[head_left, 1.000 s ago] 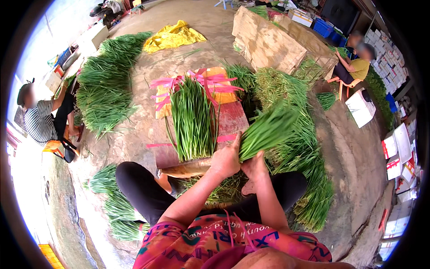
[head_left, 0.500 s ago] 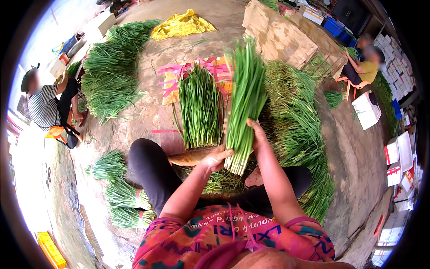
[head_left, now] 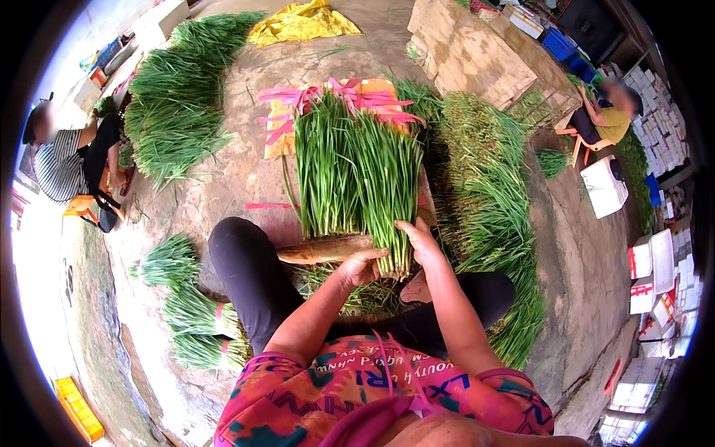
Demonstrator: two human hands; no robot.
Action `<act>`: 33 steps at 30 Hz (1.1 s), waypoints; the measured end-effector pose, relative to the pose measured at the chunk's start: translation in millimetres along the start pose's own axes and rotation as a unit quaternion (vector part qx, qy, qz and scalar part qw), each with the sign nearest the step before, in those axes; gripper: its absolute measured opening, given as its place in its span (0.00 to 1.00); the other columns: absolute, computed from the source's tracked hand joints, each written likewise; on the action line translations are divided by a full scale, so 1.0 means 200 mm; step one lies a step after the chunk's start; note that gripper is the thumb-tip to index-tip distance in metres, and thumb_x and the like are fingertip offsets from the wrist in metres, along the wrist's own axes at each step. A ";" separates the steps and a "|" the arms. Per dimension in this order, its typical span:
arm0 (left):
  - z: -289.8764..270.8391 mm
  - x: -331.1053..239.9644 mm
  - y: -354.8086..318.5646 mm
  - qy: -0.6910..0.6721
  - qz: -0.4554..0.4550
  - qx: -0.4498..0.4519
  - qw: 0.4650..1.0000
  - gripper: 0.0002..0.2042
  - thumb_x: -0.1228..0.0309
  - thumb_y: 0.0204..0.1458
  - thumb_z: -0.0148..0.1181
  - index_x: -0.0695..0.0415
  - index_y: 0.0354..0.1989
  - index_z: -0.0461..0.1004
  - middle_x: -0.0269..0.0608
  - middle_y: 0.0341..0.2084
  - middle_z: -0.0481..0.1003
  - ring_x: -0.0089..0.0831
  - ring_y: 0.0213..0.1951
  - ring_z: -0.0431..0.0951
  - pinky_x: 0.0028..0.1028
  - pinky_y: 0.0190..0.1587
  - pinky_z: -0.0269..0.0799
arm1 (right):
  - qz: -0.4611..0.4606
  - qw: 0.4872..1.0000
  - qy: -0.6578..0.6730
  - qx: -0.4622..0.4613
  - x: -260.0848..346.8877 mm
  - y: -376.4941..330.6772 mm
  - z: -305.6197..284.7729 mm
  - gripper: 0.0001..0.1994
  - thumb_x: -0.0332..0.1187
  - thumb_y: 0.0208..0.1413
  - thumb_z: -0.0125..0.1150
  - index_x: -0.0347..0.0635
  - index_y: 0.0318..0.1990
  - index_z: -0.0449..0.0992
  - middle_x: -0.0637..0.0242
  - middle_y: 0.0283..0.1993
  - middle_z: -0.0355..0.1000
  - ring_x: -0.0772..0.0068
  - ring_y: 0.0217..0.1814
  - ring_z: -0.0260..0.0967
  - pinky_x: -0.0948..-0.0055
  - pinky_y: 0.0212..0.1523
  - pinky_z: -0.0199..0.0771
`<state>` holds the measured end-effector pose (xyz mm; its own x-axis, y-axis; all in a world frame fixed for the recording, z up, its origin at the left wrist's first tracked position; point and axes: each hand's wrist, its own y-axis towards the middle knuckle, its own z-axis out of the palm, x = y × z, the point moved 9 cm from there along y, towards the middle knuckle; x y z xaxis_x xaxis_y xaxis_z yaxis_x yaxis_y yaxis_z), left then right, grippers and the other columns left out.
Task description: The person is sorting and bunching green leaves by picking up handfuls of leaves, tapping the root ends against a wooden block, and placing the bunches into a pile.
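Note:
A flat bunch of long green chives [head_left: 357, 175] lies in front of me on pink plastic ties [head_left: 350, 97] spread over an orange board. My right hand [head_left: 418, 242] presses on the newest handful at its cut ends, on the bunch's right side. My left hand [head_left: 359, 267] cups the same cut ends from below, next to a brown wooden stick [head_left: 324, 249] that lies across my lap. My knees in black trousers [head_left: 246, 276] frame the bunch.
Loose chives are heaped at my right [head_left: 491, 216] and far left [head_left: 175, 97]. Tied bundles [head_left: 190, 316] lie by my left leg. One seated person [head_left: 67, 160] works at left, another [head_left: 614, 115] at right. A yellow sheet [head_left: 302, 22] and stone blocks [head_left: 477, 52] lie beyond.
The handful of chives I held up a second ago has come down onto the bunch. Both hands have moved to its cut ends.

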<state>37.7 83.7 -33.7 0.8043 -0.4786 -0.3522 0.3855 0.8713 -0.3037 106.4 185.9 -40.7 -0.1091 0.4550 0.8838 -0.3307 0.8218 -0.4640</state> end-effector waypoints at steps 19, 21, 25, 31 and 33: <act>0.00 0.13 0.09 -0.030 -0.008 -0.072 0.997 0.08 0.78 0.43 0.56 0.64 0.33 0.70 0.43 0.27 0.73 0.35 0.31 0.75 0.35 0.36 0.72 | -0.272 0.806 -0.515 -0.102 0.49 -0.23 0.27 0.11 0.37 0.44 0.61 0.43 0.33 0.71 0.67 0.31 0.71 0.77 0.26 0.67 0.74 0.26 0.70; 0.01 0.11 0.08 -0.018 0.009 -0.074 0.997 0.08 0.79 0.42 0.57 0.63 0.33 0.70 0.42 0.27 0.73 0.32 0.29 0.74 0.33 0.34 0.72 | -0.191 0.845 -0.492 -0.083 0.43 -0.15 0.22 0.09 0.36 0.44 0.61 0.43 0.30 0.72 0.66 0.30 0.71 0.76 0.27 0.68 0.72 0.28 0.70; 0.00 0.09 0.08 -0.027 0.014 -0.083 0.996 0.10 0.79 0.41 0.57 0.62 0.34 0.69 0.42 0.26 0.73 0.32 0.28 0.74 0.33 0.33 0.73 | -0.114 0.938 -0.326 -0.019 0.41 -0.10 0.13 0.08 0.34 0.46 0.60 0.39 0.26 0.70 0.68 0.21 0.70 0.79 0.21 0.68 0.77 0.22 0.68; -0.07 0.14 0.12 -0.069 0.005 -0.053 0.996 0.10 0.78 0.42 0.57 0.64 0.34 0.69 0.43 0.28 0.73 0.34 0.28 0.74 0.33 0.33 0.73 | -0.177 0.964 -0.094 0.174 0.45 -0.38 0.10 0.03 0.24 0.51 0.52 0.34 0.30 0.68 0.64 0.31 0.71 0.77 0.34 0.70 0.78 0.34 0.73; -0.10 0.15 0.13 -0.069 0.000 -0.023 0.997 0.11 0.77 0.43 0.55 0.66 0.37 0.68 0.45 0.31 0.73 0.35 0.33 0.74 0.37 0.38 0.71 | -0.172 0.961 -0.086 0.198 0.44 -0.44 0.07 0.02 0.22 0.51 0.51 0.34 0.28 0.67 0.62 0.32 0.70 0.72 0.36 0.71 0.75 0.35 0.75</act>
<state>63.2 91.0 -69.2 0.8598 -0.4568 -0.2279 0.3675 0.8638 -0.3447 113.8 148.7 79.9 -0.0717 0.0875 0.9936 -0.7019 0.7034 -0.1126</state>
